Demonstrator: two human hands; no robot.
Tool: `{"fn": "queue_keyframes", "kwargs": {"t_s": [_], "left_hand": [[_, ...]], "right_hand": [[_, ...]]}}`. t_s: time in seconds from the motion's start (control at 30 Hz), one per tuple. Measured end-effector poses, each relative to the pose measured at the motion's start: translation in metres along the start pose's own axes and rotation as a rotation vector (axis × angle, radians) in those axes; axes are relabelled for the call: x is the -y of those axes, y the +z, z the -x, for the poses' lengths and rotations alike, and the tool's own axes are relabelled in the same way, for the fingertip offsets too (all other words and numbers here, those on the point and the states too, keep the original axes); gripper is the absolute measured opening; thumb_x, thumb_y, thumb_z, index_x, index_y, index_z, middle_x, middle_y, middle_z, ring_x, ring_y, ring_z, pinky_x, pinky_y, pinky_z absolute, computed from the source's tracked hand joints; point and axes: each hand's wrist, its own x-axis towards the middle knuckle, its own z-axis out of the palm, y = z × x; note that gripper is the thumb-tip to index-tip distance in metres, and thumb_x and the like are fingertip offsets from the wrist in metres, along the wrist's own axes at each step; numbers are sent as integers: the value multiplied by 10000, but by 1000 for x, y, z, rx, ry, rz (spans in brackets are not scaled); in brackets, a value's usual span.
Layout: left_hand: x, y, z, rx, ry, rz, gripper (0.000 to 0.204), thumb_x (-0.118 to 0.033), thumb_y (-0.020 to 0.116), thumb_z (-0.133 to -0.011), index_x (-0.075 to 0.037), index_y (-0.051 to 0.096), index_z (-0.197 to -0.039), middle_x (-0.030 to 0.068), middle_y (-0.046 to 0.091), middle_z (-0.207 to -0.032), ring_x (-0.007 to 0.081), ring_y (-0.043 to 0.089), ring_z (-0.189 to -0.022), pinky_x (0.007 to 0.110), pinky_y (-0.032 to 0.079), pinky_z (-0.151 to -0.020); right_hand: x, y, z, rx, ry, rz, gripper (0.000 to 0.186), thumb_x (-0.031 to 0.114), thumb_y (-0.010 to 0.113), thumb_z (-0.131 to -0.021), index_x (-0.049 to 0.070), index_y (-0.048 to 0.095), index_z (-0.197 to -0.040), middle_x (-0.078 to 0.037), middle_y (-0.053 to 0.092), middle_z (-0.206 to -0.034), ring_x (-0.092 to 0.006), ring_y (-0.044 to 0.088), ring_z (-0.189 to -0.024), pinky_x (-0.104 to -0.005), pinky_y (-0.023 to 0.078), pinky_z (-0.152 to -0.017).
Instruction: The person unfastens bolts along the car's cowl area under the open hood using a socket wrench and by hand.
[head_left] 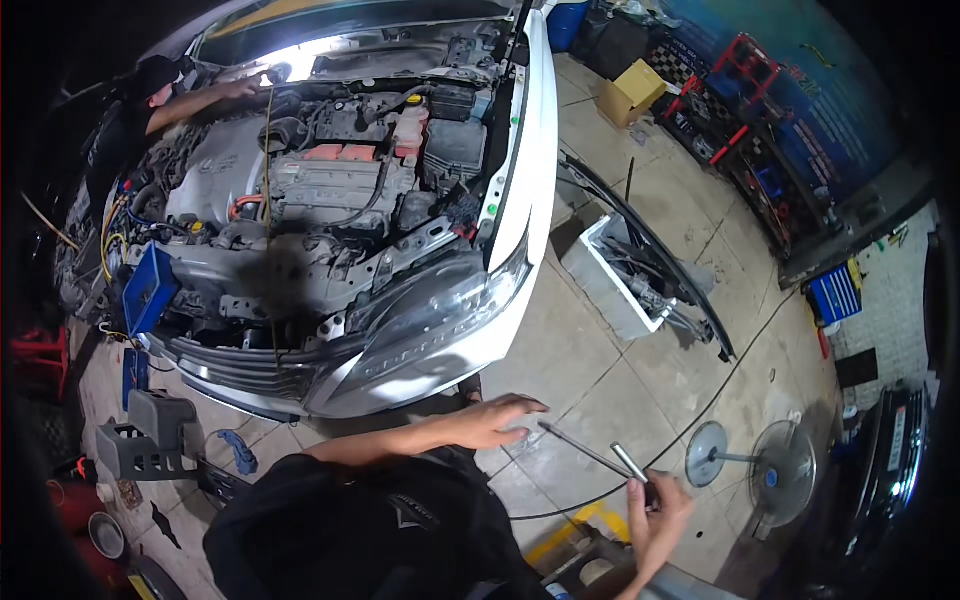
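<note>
My right hand [660, 508] is closed around a long-shafted hand tool. Its thin dark shaft [585, 450] points up and left, and a short silver bar [628, 461] sticks up beside the fingers; I cannot tell its exact kind. Near the shaft's far tip, my left hand [490, 421] reaches out with fingers extended and thumb apart, and nothing shows in it. Both hands are over the tiled floor, close to the front corner of a white car [478, 350]. The car's hood is up, and the engine bay [290, 180] lies exposed behind the headlight [440, 315].
Another person's arm [200, 110] reaches over the engine bay from the far left. A white box of parts [600, 290] and a long dark trim strip [690, 285] lie right. A pedestal fan [780, 475], a cable [715, 400], a grey step stool [150, 440] and a tool rack [755, 160] surround me.
</note>
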Motion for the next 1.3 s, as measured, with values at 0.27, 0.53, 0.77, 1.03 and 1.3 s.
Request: {"fn": "queue_keyframes", "kwargs": {"t_s": [0.27, 0.53, 0.77, 1.03, 1.3], "left_hand": [[-56, -68, -129, -83, 204, 143, 387, -261, 572, -949, -15, 512, -1242, 159, 588, -1035, 337, 627, -909, 406, 504, -767], [-47, -113, -137, -635, 164, -590, 210, -245, 534, -978, -51, 583, -1042, 118, 628, -954, 225, 639, -860, 299, 523, -745], [-26, -209, -144, -1080, 127, -407, 192, -192, 510, -992, -11, 549, -1042, 159, 645, -982, 255, 652, -924, 338, 523, -816], [-18, -243, -188, -1762, 65, -329, 172, -132, 483, -1008, 34, 510, -1042, 204, 663, -1013, 289, 668, -996, 382, 524, -897], [-6, -262, -202, -2098, 143, -543, 289, -269, 550, -992, 8, 485, -1042, 300, 631, -1062, 363, 657, -996, 455, 584, -831]], "right_hand": [[75, 11, -214, 425, -843, 199, 260, 238, 772, -721, 97, 670, -913, -14, 487, -617, -210, 537, -567, -337, 421, -602], [192, 67, -321, 329, -1590, 40, 222, 264, 662, -793, 43, 653, -808, -16, 508, -639, -144, 526, -588, -282, 390, -624], [245, 135, -350, -106, -2090, -345, 216, 249, 621, -733, 37, 640, -772, -65, 620, -843, -265, 618, -926, -449, 452, -1014], [224, 176, -480, 430, -1790, -1087, 250, 177, 751, -782, 57, 690, -992, -96, 645, -1071, -249, 635, -966, -372, 511, -817], [293, 335, -570, 1131, -1271, -1178, 41, 56, 648, -865, 18, 651, -877, -64, 629, -841, -178, 632, -781, -306, 503, -667]]}}
